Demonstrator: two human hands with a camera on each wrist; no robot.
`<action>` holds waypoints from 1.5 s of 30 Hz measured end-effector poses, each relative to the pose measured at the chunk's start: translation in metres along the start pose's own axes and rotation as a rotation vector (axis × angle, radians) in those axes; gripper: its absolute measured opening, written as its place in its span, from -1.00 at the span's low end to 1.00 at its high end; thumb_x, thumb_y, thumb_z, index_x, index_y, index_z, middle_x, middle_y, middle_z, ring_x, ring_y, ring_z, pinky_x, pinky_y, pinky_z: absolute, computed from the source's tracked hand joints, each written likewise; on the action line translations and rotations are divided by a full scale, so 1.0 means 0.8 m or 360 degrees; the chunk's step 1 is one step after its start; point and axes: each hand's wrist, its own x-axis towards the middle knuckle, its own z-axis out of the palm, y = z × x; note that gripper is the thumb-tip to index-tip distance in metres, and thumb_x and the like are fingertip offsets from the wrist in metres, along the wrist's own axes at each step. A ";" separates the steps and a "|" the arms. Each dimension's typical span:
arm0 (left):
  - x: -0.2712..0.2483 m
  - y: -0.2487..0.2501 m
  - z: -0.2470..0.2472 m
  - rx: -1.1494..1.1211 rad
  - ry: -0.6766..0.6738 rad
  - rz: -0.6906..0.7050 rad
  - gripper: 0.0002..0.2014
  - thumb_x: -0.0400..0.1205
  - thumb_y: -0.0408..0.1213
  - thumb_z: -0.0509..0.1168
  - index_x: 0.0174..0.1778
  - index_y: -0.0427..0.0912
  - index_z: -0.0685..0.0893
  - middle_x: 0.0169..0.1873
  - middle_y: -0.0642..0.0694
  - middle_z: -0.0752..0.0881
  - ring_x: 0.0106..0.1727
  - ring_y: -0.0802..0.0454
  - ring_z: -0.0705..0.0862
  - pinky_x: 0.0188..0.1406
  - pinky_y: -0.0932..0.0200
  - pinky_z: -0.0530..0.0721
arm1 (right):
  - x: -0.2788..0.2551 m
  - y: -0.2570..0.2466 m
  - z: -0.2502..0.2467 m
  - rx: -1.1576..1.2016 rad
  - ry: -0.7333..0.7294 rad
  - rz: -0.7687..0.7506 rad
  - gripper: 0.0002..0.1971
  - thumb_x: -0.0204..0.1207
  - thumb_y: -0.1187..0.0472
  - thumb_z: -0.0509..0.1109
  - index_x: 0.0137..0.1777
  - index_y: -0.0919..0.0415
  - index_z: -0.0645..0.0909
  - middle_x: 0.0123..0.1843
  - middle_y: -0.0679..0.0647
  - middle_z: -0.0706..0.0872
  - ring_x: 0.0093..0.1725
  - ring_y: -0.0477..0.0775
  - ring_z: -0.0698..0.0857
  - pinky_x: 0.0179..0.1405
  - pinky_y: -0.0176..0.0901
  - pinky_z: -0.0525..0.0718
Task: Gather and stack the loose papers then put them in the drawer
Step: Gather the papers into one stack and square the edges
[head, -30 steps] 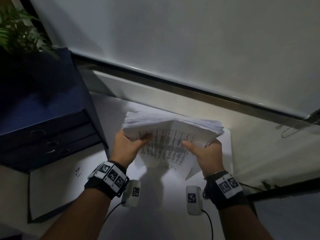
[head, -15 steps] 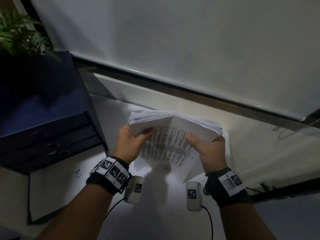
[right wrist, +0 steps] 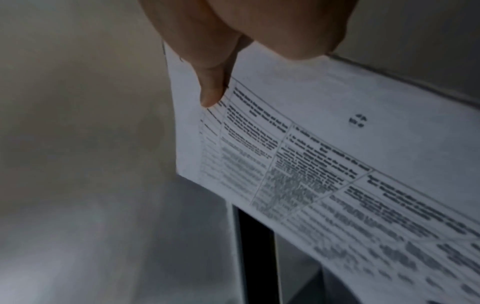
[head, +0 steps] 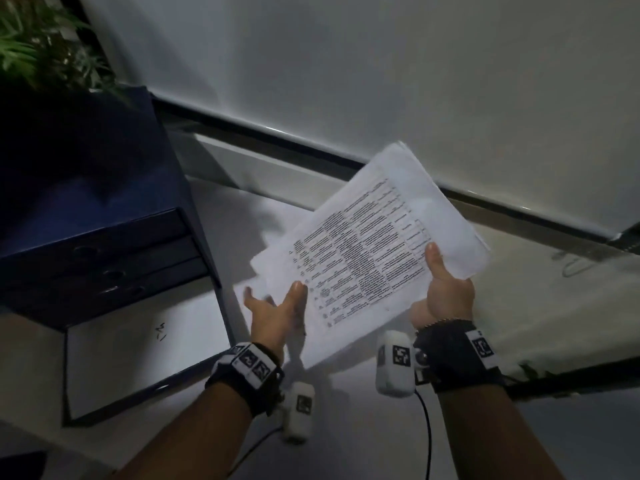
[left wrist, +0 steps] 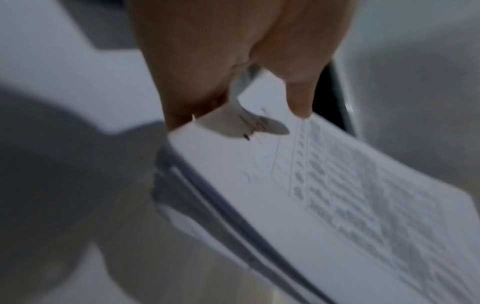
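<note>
Paper stack (head: 374, 251) held above desk (head: 194, 344), center-right of frame, tilted toward upper right. Right hand (head: 441, 296) clamped on lower-right edge, thumb on top. Left hand (head: 273, 313) at lower-left edge, fingers spread, thumb touching printed sheet; drawer unit (head: 104, 258) at left.

No legible text anywhere. Top sheet of the paper stack (head: 374, 251) has a printed table w/ rows of small type, too blurred to read in any view. Wrist bands (head: 250, 363) carry b/w square marker codes, no words. Faint scribble on the white sheet (head: 161, 332) by the drawers, unreadable.
</note>
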 end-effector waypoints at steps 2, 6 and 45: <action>0.010 -0.022 -0.002 -0.0232 -0.0191 -0.0308 -0.06 0.40 -0.02 0.61 0.62 -0.04 0.22 0.54 -0.14 0.47 0.37 -0.08 0.61 0.43 -0.08 0.49 | 0.010 0.020 -0.007 -0.0051 0.0037 0.0164 -0.71 0.52 0.15 0.57 0.20 0.20 0.69 0.05 0.07 0.80 -0.38 -0.23 0.77 -0.55 -0.43 0.66; 0.036 -0.039 -0.011 0.0268 -0.0135 -0.0376 -0.68 0.65 -0.30 0.38 0.25 -0.43 0.68 0.11 -0.32 0.79 0.11 -0.31 0.76 0.26 -0.30 0.68 | 0.038 0.085 -0.038 -0.0350 0.0266 0.0452 -0.61 0.42 0.00 0.63 0.07 0.21 0.63 0.04 0.05 0.70 -0.06 0.11 0.70 -0.07 -0.15 0.69; 0.000 0.041 -0.024 0.0319 -0.0155 0.0745 -0.77 0.46 -0.22 0.58 -0.04 0.09 0.74 -0.14 0.15 0.84 -0.09 0.26 0.81 -0.05 0.30 0.74 | 0.030 0.076 -0.069 -0.0593 -0.0428 -0.0172 -0.78 0.35 0.30 0.68 -0.07 0.05 0.78 -0.14 -0.04 0.88 -0.13 -0.07 0.86 -0.08 -0.12 0.80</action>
